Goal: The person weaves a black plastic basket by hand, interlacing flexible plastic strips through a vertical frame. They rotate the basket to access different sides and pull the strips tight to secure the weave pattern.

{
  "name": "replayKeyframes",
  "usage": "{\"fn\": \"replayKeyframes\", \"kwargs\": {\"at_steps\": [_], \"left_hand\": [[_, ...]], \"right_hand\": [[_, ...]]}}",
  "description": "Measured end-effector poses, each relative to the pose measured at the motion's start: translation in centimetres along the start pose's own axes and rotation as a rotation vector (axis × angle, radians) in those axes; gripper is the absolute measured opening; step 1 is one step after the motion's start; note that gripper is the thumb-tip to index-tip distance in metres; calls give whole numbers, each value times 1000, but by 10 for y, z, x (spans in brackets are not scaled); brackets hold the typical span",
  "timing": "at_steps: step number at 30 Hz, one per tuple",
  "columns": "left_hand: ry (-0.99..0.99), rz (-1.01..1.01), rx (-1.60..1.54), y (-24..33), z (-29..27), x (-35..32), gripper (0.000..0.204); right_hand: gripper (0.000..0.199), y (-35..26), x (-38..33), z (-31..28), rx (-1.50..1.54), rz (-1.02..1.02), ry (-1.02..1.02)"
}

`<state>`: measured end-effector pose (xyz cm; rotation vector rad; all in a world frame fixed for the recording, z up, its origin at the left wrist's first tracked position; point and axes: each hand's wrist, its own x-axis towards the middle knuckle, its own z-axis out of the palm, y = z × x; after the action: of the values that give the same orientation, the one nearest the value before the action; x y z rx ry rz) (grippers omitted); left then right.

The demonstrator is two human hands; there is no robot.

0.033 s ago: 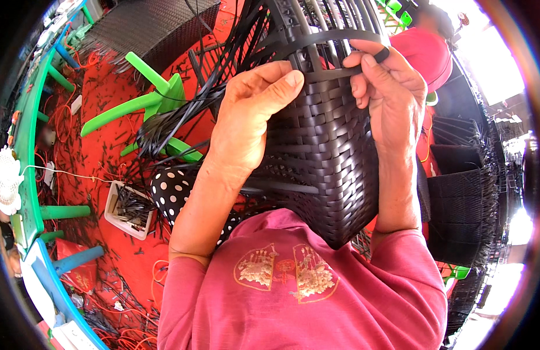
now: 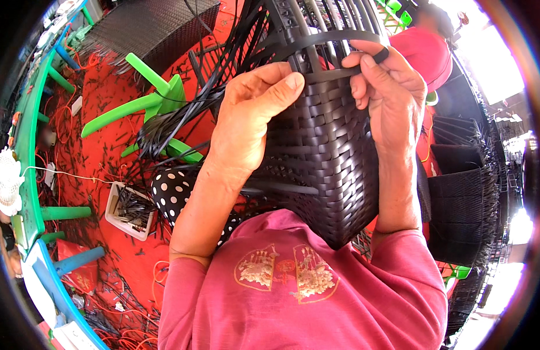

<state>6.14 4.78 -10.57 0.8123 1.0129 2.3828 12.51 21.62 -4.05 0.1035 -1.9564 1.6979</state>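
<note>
A: What is being held by the left hand [image 2: 249, 114]?

B: A flat black strip [image 2: 335, 74] is being pinched between its thumb and forefinger, which are being pressed together at the left edge of a black woven piece [image 2: 334, 157].

A: And how is the right hand [image 2: 398, 90] being used?

B: The strip's other end is being gripped between its thumb and bent fingers. A short black band [image 2: 382, 55] is being worn or wrapped at one finger; which of the two cannot be told.

A: Where is the strip being kept?

B: It is being stretched crosswise between both hands, just above the finished weave. Higher up, a second strip [image 2: 334, 36] is being curved across bare bars [image 2: 319, 14].

A: Where is the woven piece being supported?

B: It is being held upright in front of the pink shirt [image 2: 316, 280]; its lower support is being hidden.

A: What is being seen to the left?

B: Loose black strips [image 2: 156, 137] are being draped over a tipped green stool [image 2: 173, 96]. Dark offcuts are being contained in a white tray [image 2: 110, 211], and more are being scattered over the red floor [image 2: 127, 256].
</note>
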Motion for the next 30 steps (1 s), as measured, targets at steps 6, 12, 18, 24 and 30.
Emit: {"fn": "replayKeyframes", "kwargs": {"at_steps": [6, 12, 18, 24, 30], "left_hand": [[79, 24, -72, -1, 4, 0, 23], [44, 55, -17, 1, 10, -2, 26], [62, 43, -30, 1, 13, -6, 26], [61, 43, -43, 0, 13, -3, 29], [-175, -155, 21, 15, -10, 13, 47]], "right_hand": [[21, 0, -3, 0, -15, -18, 22], [21, -2, -4, 1, -43, -32, 23], [21, -2, -6, 1, -29, -38, 39], [21, -3, -9, -1, 14, -29, 29], [21, 2, -11, -5, 34, -43, 29]]}}
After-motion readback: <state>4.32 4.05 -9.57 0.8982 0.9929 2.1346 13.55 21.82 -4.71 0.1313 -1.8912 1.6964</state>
